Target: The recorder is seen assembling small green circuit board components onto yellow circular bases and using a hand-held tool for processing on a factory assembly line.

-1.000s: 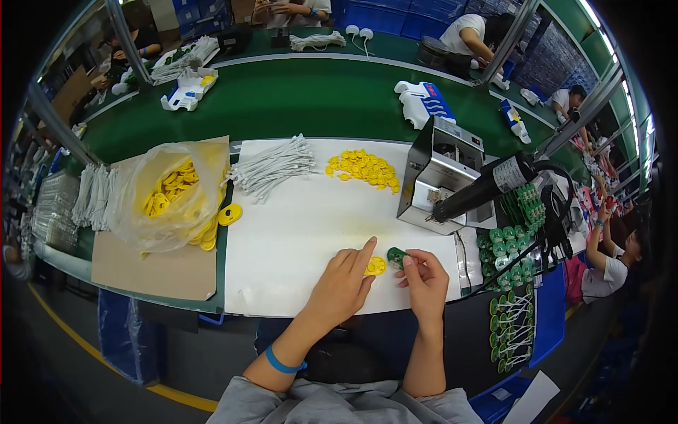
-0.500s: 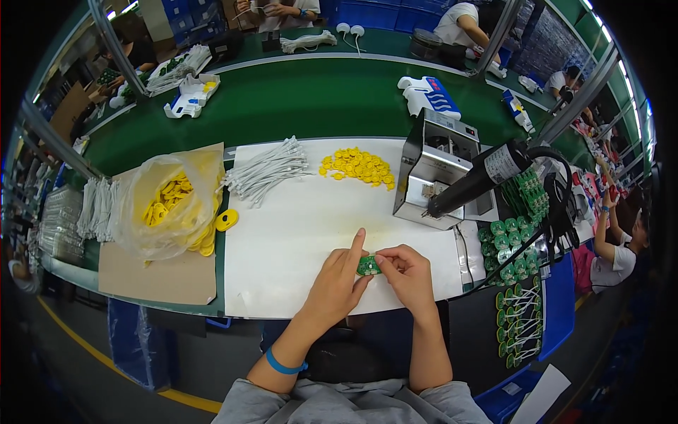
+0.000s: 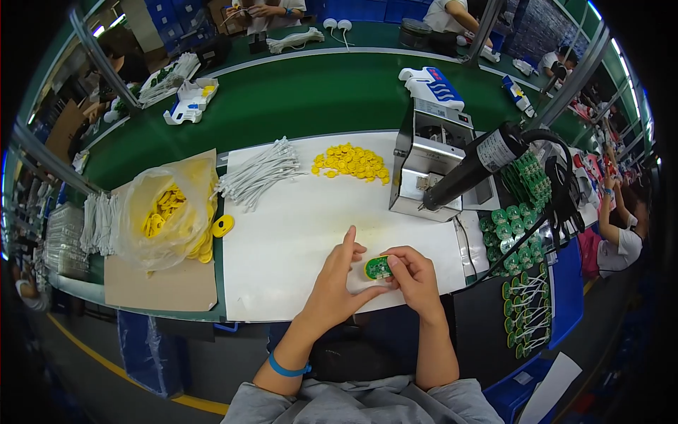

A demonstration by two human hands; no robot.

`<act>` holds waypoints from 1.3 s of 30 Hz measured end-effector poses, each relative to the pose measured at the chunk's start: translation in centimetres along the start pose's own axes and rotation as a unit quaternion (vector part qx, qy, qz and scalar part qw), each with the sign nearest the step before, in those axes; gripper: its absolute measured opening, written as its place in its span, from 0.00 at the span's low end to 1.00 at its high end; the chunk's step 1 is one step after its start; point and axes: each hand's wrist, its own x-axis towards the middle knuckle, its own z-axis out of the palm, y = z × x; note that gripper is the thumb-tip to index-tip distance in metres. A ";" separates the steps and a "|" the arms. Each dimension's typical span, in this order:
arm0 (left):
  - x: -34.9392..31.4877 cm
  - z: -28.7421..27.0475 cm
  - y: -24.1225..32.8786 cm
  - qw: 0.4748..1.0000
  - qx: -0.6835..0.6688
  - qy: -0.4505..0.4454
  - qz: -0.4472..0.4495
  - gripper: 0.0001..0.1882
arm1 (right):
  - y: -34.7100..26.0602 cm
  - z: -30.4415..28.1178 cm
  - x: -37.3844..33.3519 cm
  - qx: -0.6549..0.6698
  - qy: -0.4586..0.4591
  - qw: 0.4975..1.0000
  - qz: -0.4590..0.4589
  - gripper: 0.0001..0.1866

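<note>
Shifted away from the opened left hand (image 3: 332, 288), the yellow-edged circuit board (image 3: 378, 268) is pinched by the right hand (image 3: 418, 283).

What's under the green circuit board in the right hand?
A yellow plastic piece; its rim shows along the left edge of the green circuit board. The board and right hand hide the rest, so whether they're fastened can't be seen.

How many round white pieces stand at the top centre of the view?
2: a left white piece and a right white piece, side by side on the far bench, right of the white cable bundle. Others may be hidden.
</note>
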 end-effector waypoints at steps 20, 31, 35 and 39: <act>0.4 0.6 -1.0 0.976 -0.150 -0.062 -0.142 0.04 | 1.1 -1.6 0.4 0.021 -0.017 0.999 -0.037 0.08; 0.3 -0.1 -0.8 0.984 -0.124 -0.054 -0.114 0.05 | 0.1 -0.7 0.4 -0.015 -0.049 0.998 -0.048 0.10; 0.2 -1.6 0.0 0.985 -0.110 -0.084 -0.098 0.04 | -0.3 -0.2 -0.1 -0.024 -0.048 0.997 -0.056 0.09; -0.1 -3.4 1.0 0.987 -0.092 -0.077 -0.106 0.05 | -1.6 1.9 -0.7 -0.027 -0.020 0.998 -0.061 0.09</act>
